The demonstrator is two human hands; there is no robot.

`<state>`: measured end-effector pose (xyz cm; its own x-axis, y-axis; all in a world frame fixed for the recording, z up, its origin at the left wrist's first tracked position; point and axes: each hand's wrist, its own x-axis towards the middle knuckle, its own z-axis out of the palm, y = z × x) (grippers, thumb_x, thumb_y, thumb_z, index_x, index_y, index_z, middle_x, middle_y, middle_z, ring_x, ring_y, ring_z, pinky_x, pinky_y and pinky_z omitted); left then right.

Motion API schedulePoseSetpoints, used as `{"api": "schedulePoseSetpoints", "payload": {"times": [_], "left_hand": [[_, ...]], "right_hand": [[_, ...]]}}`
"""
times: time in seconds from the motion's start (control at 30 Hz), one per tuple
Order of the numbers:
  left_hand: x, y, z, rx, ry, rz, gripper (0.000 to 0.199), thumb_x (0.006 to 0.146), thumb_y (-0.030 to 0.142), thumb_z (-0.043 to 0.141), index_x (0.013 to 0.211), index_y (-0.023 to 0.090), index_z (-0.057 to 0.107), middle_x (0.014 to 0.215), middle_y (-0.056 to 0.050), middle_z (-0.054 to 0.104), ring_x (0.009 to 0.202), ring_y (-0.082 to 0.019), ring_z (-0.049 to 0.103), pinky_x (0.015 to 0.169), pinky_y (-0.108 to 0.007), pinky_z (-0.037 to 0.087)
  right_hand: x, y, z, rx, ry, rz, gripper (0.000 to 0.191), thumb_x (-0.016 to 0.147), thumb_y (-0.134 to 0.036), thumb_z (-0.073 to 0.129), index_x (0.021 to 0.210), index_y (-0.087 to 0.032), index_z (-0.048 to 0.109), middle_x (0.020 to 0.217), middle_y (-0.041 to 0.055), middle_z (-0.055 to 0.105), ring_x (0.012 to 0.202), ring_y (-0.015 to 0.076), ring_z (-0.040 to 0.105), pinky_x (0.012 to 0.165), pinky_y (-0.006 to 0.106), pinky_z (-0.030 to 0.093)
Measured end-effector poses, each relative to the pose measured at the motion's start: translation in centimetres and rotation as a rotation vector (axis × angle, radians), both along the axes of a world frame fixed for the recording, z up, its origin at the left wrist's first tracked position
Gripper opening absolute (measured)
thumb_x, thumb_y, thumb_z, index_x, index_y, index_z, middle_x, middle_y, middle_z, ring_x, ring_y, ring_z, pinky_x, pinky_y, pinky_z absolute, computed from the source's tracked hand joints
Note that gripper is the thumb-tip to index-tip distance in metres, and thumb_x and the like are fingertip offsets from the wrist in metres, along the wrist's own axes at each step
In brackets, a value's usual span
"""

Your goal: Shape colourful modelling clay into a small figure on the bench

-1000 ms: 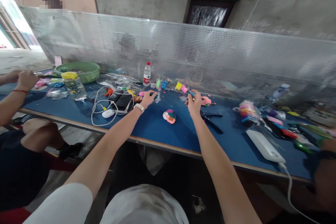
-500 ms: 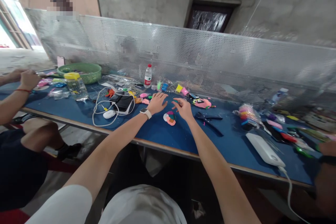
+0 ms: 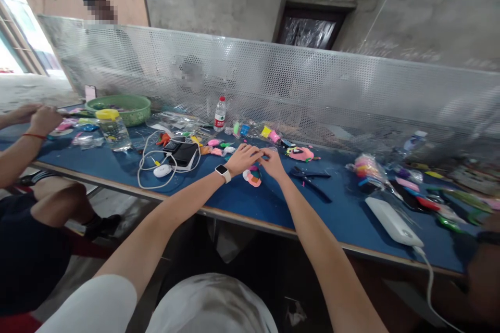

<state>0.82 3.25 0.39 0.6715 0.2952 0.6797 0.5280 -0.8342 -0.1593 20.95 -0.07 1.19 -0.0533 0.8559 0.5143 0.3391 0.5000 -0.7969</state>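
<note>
My left hand (image 3: 242, 158), a watch on its wrist, has its fingers together and bent over the fingertips of my right hand (image 3: 272, 161). My right hand is closed in a pinch. A small teal bit of clay showed at its fingertips a moment earlier; now the meeting fingers hide it. Just below both hands, a flat multicoloured clay piece (image 3: 253, 179) in white, pink, brown and teal lies on the blue table (image 3: 242, 203), its far part covered by my hands. Right of my hands rest black-handled pliers (image 3: 310, 183) and a pink clay figure (image 3: 300, 153).
Behind my hands stand a red-capped water bottle (image 3: 220, 114) and several clay packets (image 3: 270, 134). Leftward are a cable-wrapped black device (image 3: 183, 153), a yellow-lidded jar (image 3: 113, 130) and a green basin (image 3: 136, 112). A white power bank (image 3: 394, 222) lies right. Co-workers sit on both sides.
My left hand has moved right and its fingers have come down to meet my right fingertips. The teal bit at my right fingertips is now hidden. The clay piece stays put.
</note>
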Motion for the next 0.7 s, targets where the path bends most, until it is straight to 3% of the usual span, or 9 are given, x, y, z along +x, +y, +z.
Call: {"api": "schedulePoseSetpoints", "payload": {"times": [0.27, 0.47, 0.6, 0.7], "left_hand": [[-0.4, 0.8, -0.2, -0.053, -0.107, 0.007, 0.031, 0.118, 0.026, 0.059, 0.142, 0.022, 0.080, 0.120, -0.012, 0.077, 0.114, -0.028, 0.071, 0.105, -0.044, 0.050], [-0.1, 1.2, -0.4, -0.097, -0.023, -0.074, 0.043, 0.119, 0.026, 0.060, 0.160, 0.021, 0.070, 0.125, -0.013, 0.079, 0.116, -0.027, 0.074, 0.100, -0.040, 0.051], [0.1, 1.0, -0.5, -0.123, 0.022, -0.105, 0.043, 0.117, 0.019, 0.057, 0.158, 0.021, 0.070, 0.121, -0.012, 0.080, 0.112, -0.025, 0.075, 0.100, -0.038, 0.051], [-0.1, 1.1, -0.6, -0.144, -0.021, -0.092, 0.041, 0.117, 0.020, 0.056, 0.155, 0.021, 0.073, 0.115, -0.011, 0.080, 0.110, -0.026, 0.075, 0.099, -0.038, 0.050]], "right_hand": [[0.0, -0.2, 0.3, -0.147, 0.201, 0.164, 0.053, 0.068, -0.071, 0.099, 0.094, -0.025, 0.090, 0.094, 0.0041, 0.084, 0.079, 0.0212, 0.070, 0.074, 0.038, 0.065], [1.0, -0.1, 0.6, -0.097, 0.156, 0.109, 0.028, 0.073, -0.049, 0.089, 0.085, -0.024, 0.086, 0.081, 0.0009, 0.079, 0.073, 0.0202, 0.068, 0.075, 0.038, 0.064], [1.4, -0.5, 0.8, -0.075, 0.061, 0.154, 0.020, 0.075, -0.042, 0.086, 0.084, -0.025, 0.087, 0.086, 0.0018, 0.082, 0.077, 0.0213, 0.070, 0.079, 0.039, 0.064], [1.2, -0.5, 0.5, -0.079, 0.076, 0.153, 0.030, 0.077, -0.052, 0.093, 0.091, -0.025, 0.091, 0.094, 0.0039, 0.086, 0.079, 0.0222, 0.072, 0.079, 0.040, 0.064]]}}
